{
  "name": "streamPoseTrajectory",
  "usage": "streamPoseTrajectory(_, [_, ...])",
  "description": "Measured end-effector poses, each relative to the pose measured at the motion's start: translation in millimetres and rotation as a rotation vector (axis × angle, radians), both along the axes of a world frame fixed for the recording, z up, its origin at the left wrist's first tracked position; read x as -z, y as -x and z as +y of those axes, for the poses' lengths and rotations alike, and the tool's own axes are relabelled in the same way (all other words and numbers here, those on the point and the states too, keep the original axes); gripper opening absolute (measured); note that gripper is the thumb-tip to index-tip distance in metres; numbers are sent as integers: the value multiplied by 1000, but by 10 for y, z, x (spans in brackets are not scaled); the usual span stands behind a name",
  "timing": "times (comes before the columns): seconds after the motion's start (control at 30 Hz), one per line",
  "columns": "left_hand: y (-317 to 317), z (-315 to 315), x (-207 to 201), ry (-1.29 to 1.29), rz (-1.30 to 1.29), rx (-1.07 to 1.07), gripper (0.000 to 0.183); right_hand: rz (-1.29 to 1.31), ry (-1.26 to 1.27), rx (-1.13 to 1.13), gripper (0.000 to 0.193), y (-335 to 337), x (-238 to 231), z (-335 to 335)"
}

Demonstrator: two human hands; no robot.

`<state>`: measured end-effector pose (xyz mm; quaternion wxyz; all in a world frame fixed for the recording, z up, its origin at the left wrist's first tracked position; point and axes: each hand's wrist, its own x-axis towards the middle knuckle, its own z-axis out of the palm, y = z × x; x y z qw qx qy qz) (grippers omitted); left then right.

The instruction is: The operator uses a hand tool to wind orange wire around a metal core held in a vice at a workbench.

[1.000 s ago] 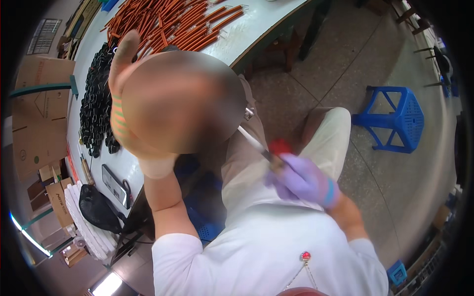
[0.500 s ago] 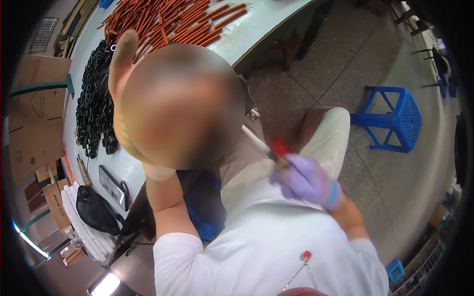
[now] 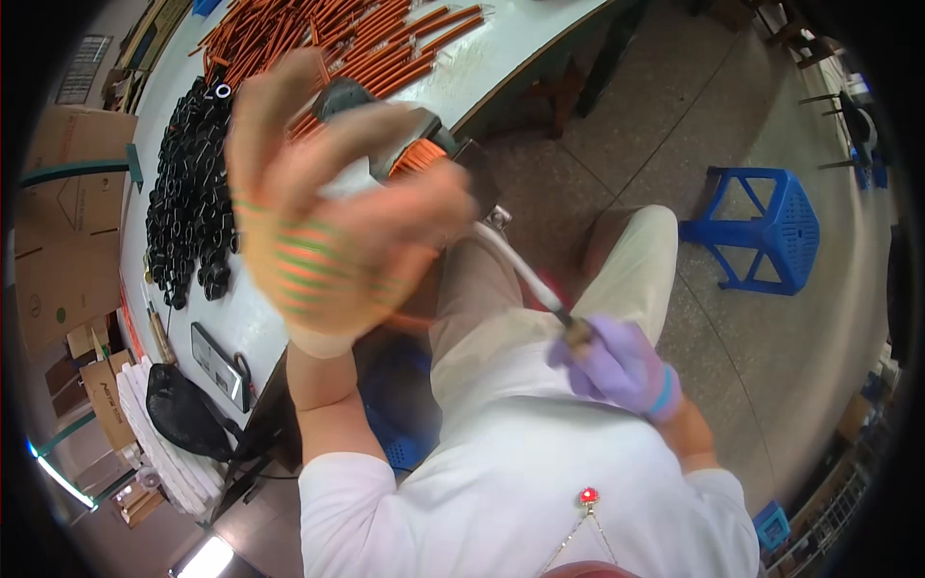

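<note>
My left hand (image 3: pixel 328 222), in a pale glove with green and orange stripes and bare-looking fingertips, hovers over the table edge, blurred. Its fingers are spread and bent; the space under the palm is hidden. A thin orange strip (image 3: pixel 412 323) shows beside its wrist; whether the hand touches it I cannot tell. Beyond the fingers, a dark fixture (image 3: pixel 438 135) at the table edge has a cluster of orange pieces (image 3: pixel 419 157) in it. My right hand (image 3: pixel 621 366), in a purple glove, is closed round the end of a metal lever (image 3: pixel 525 275) that slants up toward the fixture.
Orange rods (image 3: pixel 318 39) lie piled on the white table (image 3: pixel 511 39). A heap of black link-like pieces (image 3: pixel 188 193) sits at its left, with a phone (image 3: pixel 220 366) nearer me. A blue stool (image 3: pixel 771 231) stands on the floor at right. Cardboard boxes (image 3: pixel 72 222) are stacked far left.
My left hand has swung up and right over the fixture, fingers spreading. My right hand has moved slightly down and right with the lever end. The round blurred patch over the fixture is gone.
</note>
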<state>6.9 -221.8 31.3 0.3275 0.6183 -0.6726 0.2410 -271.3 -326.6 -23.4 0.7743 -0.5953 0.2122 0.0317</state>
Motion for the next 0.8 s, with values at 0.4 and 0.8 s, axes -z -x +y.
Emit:
streamPoseTrajectory(0.4, [-239,-245,229,247,481,-153,16,-79,93,-7,25,-619,-7,-187])
streamPoseTrajectory(0.8, [425,217,283,-17,263,53,35,-286,200,149,30,-28,199,91])
